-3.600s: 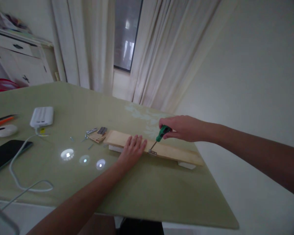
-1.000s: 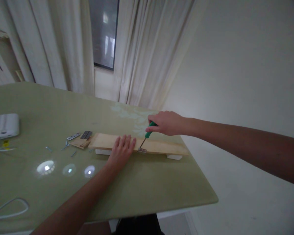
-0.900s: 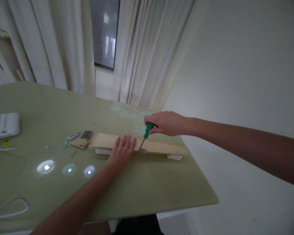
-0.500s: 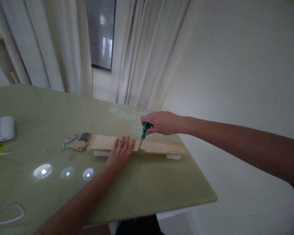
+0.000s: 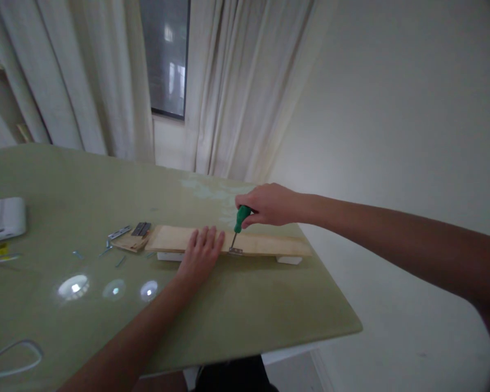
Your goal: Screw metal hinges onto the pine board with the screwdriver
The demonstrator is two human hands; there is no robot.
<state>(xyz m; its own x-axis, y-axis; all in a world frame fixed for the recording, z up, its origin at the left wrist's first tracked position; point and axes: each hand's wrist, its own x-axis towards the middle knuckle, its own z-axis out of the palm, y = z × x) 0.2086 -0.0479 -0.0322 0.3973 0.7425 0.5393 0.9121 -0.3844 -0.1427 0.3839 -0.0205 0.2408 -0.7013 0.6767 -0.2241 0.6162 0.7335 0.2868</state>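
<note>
A green-handled screwdriver (image 5: 242, 218) is gripped by its handle in my right hand (image 5: 269, 204). Its shaft slants down to a small metal hinge (image 5: 236, 251) at the near edge of a pale wooden board (image 5: 275, 245); the tip's exact seating is too small to make out. My left hand (image 5: 202, 251) lies flat on the board just left of the hinge, fingers stretched out. White blocks hold the board off the table, one under its left part (image 5: 169, 256) and another white block (image 5: 289, 260) under its right.
Left of the board lie a brown piece of cardboard (image 5: 129, 241), dark hinges (image 5: 141, 228), a silver metal plate (image 5: 119, 232) and several loose screws (image 5: 120, 261). A white power strip (image 5: 4, 218) and a white cable (image 5: 32, 348) are at the far left. The green table (image 5: 249, 310) ends near a wall at right.
The screwdriver's handle has turned a little in my right hand. My left hand stays put on the board, and the view has shifted slightly.
</note>
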